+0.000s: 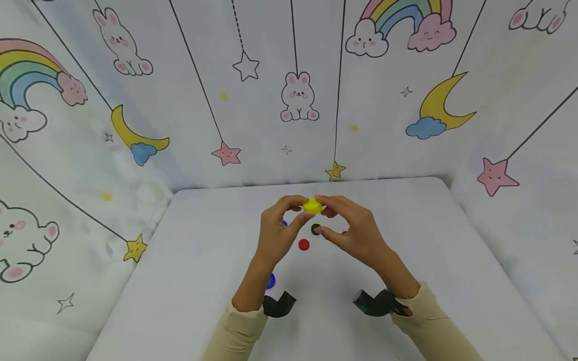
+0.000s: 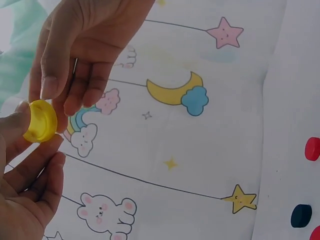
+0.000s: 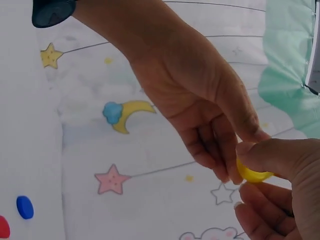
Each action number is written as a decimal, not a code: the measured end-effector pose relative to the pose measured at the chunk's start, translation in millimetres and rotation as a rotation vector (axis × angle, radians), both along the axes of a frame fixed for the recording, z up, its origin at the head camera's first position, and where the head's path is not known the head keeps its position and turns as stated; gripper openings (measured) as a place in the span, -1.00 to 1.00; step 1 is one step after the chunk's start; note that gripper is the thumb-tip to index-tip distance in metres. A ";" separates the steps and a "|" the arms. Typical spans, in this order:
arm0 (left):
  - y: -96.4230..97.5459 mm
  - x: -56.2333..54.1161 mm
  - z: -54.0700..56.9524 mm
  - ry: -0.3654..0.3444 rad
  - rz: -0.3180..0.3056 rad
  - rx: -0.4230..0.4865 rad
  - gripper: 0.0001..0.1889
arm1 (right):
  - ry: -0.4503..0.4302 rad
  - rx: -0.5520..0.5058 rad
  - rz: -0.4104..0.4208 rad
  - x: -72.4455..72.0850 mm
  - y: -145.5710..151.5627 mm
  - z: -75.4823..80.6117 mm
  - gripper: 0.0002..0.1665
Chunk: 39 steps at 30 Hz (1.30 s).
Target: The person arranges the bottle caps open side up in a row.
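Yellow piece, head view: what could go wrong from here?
The yellow piece might slip: the left grip pinches it, while the right grip seems only to touch it. Dropped, it could roll, being round, or knock the black disc or red disc lying on the table.

Yellow piece (image 3: 254,175): was held between both hands, lower right.
Left hand (image 3: 197,95): extended from the top, fingertips at the piece.
Right hand (image 3: 300,170): entered at the right edge, partly covering the piece.
Blue disc (image 3: 25,207): lay at lower left.
Red disc (image 3: 4,227): sat beside it, cut by the frame.
Backdrop (image 3: 145,212): bore moon, stars.
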<state>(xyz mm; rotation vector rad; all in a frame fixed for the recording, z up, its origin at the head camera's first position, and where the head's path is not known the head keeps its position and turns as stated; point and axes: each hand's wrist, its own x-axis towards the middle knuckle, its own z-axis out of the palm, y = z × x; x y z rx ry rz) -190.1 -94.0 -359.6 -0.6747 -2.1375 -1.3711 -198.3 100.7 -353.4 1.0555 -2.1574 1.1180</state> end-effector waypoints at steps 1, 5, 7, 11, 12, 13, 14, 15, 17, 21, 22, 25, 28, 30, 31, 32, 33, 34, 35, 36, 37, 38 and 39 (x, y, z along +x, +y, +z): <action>1.5 -1.3 -0.6 -0.006 -0.005 0.005 -0.75 | 0.022 0.011 -0.007 0.7 1.1 -1.2 -0.27; 2.5 -4.3 2.7 -0.029 -0.023 0.034 -0.79 | 0.138 0.070 -0.015 -1.5 0.1 -3.1 -0.29; 1.0 -4.7 4.8 -0.049 -0.043 0.051 -0.81 | 0.221 0.095 -0.020 -2.9 -1.7 -2.8 -0.28; -1.6 -3.6 8.6 -0.097 -0.071 0.071 -0.85 | 0.333 0.106 -0.044 -3.4 -6.0 -1.9 -0.27; -2.0 -3.4 9.3 -0.111 -0.072 0.072 -0.86 | 0.342 0.094 -0.046 -3.2 -7.2 -1.8 -0.27; -2.5 -3.1 9.7 -0.126 -0.073 0.072 -0.86 | 0.343 0.081 -0.051 -2.5 -8.3 -1.7 -0.28; -3.3 -2.6 9.7 -0.142 -0.076 0.072 -0.85 | 0.345 0.072 -0.056 -1.4 -9.4 -1.4 -0.30; -3.8 -1.9 10.2 -0.157 -0.081 0.073 -0.85 | 0.348 0.061 -0.060 -0.4 -10.4 -1.2 -0.31; -4.8 -2.1 11.8 -0.176 -0.104 0.078 -0.84 | 0.359 0.043 -0.076 0.6 -11.9 -0.1 -0.35; -4.3 -6.6 20.3 -0.189 -0.162 0.080 -0.77 | 0.381 0.015 -0.121 -1.1 -12.3 5.8 -0.41; -4.0 -8.1 22.7 -0.201 -0.170 0.073 -0.76 | 0.383 0.013 -0.133 -1.9 -11.9 6.7 -0.41; -4.8 -8.8 25.9 -0.283 -0.164 0.040 -0.72 | 0.366 0.017 -0.141 -2.1 -10.2 6.4 -0.43; -9.9 -3.0 21.6 -0.356 -0.113 -0.038 -0.73 | 0.306 0.035 -0.122 1.4 -9.6 -0.8 -0.45; -15.3 5.5 15.1 -0.363 -0.062 -0.088 -0.76 | 0.252 0.049 -0.099 5.5 -9.4 -8.6 -0.47; -18.2 10.6 11.5 -0.352 -0.048 -0.112 -0.78 | 0.224 0.055 -0.086 7.7 -9.3 -13.1 -0.47; -20.7 15.8 7.8 -0.339 -0.044 -0.131 -0.79 | 0.193 0.059 -0.074 10.1 -9.1 -17.6 -0.48; -22.8 20.5 3.4 -0.321 -0.049 -0.147 -0.79 | 0.166 0.059 -0.063 12.4 -8.8 -22.0 -0.48; -24.3 24.4 -1.1 -0.298 -0.066 -0.156 -0.76 | 0.138 0.055 -0.052 14.6 -8.2 -26.0 -0.48; -25.0 27.2 -5.3 -0.279 -0.093 -0.161 -0.74 | 0.113 0.052 -0.045 16.4 -7.5 -29.6 -0.49; -25.1 29.0 -9.4 -0.260 -0.120 -0.168 -0.70 | 0.089 0.041 -0.037 17.8 -6.8 -32.5 -0.49; -24.7 29.8 -13.7 -0.238 -0.146 -0.174 -0.67 | 0.069 0.032 -0.032 18.8 -6.1 -35.4 -0.49; -24.0 30.0 -17.6 -0.219 -0.161 -0.180 -0.64 | 0.059 0.027 -0.030 19.3 -5.4 -38.6 -0.49; -23.4 29.9 -21.6 -0.203 -0.167 -0.187 -0.62 | 0.053 0.028 -0.030 19.7 -5.0 -41.2 -0.50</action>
